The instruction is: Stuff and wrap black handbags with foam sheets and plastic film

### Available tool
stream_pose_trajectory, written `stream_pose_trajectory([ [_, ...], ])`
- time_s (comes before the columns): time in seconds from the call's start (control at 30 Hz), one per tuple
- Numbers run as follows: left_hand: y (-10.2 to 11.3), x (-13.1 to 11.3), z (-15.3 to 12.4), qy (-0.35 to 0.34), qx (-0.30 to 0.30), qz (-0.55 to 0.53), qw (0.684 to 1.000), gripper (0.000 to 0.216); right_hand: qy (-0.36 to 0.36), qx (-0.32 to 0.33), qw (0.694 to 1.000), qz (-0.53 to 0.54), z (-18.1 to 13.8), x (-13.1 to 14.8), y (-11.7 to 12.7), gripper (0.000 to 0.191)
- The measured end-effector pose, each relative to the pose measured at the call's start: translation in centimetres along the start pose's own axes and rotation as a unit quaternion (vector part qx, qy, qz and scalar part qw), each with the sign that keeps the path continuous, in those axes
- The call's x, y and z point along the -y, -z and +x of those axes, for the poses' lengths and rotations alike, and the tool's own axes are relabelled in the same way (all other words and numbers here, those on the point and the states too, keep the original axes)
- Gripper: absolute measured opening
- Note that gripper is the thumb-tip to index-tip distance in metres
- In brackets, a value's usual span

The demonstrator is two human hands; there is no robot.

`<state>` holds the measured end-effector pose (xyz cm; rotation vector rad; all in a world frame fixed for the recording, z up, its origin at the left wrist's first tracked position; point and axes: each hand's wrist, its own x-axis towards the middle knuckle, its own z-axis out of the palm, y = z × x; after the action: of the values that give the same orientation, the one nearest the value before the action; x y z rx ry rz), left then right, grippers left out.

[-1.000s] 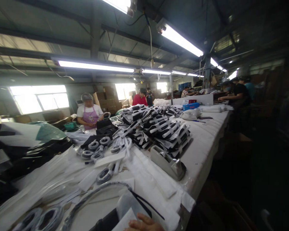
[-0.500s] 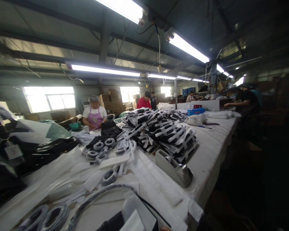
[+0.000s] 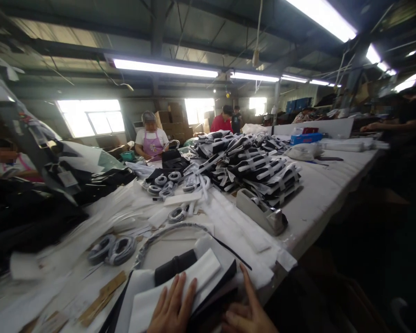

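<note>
A white table (image 3: 327, 196) fills the scene, running from the near left to the far right. On it, past the middle, lies a broad heap of wrapped black pieces (image 3: 249, 162). At the near edge sits what looks like a black bag (image 3: 175, 267), partly covered in pale wrapping, its arched handle (image 3: 169, 227) standing on the far side. A white strip (image 3: 205, 269) lies across the bag — its long axis slants from near left to far right, directly under the left hand (image 3: 173, 305). Farther right is a tape dispenser (image 3: 258, 210). The left hand rests flat, fingers slightly spread, pressing on the strip rather than closing round it. The right hand (image 3: 247, 310) is just beside the bag's right edge, forefinger stretched out, other fingers bent; whether those grasp anything I cannot tell. The left is plainly nearer the strip. Smaller coils (image 3: 123, 250) lie left of the bag.
</note>
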<state>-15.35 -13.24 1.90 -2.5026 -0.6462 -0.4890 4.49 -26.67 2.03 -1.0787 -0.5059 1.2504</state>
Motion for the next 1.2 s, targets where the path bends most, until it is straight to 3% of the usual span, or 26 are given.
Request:
stream_pose_trajectory([
  [0.13, 1.3, 1.4, 0.4, -0.038, -0.014, 0.006, 0.999, 0.088, 0.063, -0.026, 0.997, 0.043, -0.6, 0.7, -2.4, 0.158],
  [0.27, 2.1, 2.6, 0.6, 0.014, -0.035, -0.035, 0.999, 0.095, 0.100, -0.011, 0.994, 0.037, -0.7, 1.5, -4.7, 0.149],
  [0.37, 2.3, 3.3, 0.6, 0.031, -0.046, -0.063, 0.996, 0.095, 0.120, 0.027, 0.992, -0.016, -0.2, 2.8, -5.0, 0.135],
  [0.43, 2.5, 3.7, 0.6, 0.054, -0.039, -0.082, 0.994, 0.091, 0.144, 0.053, 0.981, -0.117, 0.6, 4.1, -3.9, 0.110],
  [0.5, 2.8, 3.9, 0.5, 0.120, -0.017, -0.100, 0.988, 0.086, 0.200, 0.039, 0.933, -0.297, 2.0, 5.8, -1.7, 0.069],
  [0.57, 3.3, 4.1, 0.6, 0.195, 0.003, -0.123, 0.973, 0.081, 0.265, -0.009, 0.817, -0.512, 3.8, 7.4, 1.0, 0.035],
  [0.6, 3.5, 4.3, 0.6, 0.227, 0.010, -0.135, 0.964, 0.077, 0.274, -0.025, 0.754, -0.596, 4.7, 8.1, 2.4, 0.031],
  [0.63, 3.8, 4.6, 0.7, 0.252, 0.016, -0.147, 0.956, 0.072, 0.274, -0.036, 0.711, -0.646, 5.5, 8.7, 3.5, 0.029],
  [0.7, 4.3, 5.3, 1.0, 0.284, 0.032, -0.166, 0.944, 0.065, 0.254, -0.043, 0.669, -0.697, 6.9, 9.4, 5.3, 0.031],
  [0.8, 5.0, 6.5, 1.6, 0.316, 0.062, -0.181, 0.929, 0.062, 0.238, -0.044, 0.649, -0.722, 8.2, 10.1, 6.3, 0.014],
  [0.93, 5.5, 7.3, 2.1, 0.341, 0.078, -0.198, 0.916, 0.061, 0.249, -0.039, 0.646, -0.721, 9.1, 11.3, 6.0, 0.017],
  [1.07, 5.9, 7.6, 2.2, 0.371, 0.081, -0.204, 0.903, 0.063, 0.280, -0.042, 0.675, -0.682, 7.8, 12.2, 4.4, 0.021],
  [1.13, 6.2, 7.8, 2.3, 0.394, 0.083, -0.204, 0.892, 0.066, 0.286, -0.011, 0.707, -0.646, 5.6, 12.0, 3.3, 0.025],
  [1.2, 6.5, 8.0, 2.4, 0.412, 0.089, -0.203, 0.884, 0.067, 0.257, 0.072, 0.761, -0.591, 3.0, 11.5, 2.0, 0.024],
])
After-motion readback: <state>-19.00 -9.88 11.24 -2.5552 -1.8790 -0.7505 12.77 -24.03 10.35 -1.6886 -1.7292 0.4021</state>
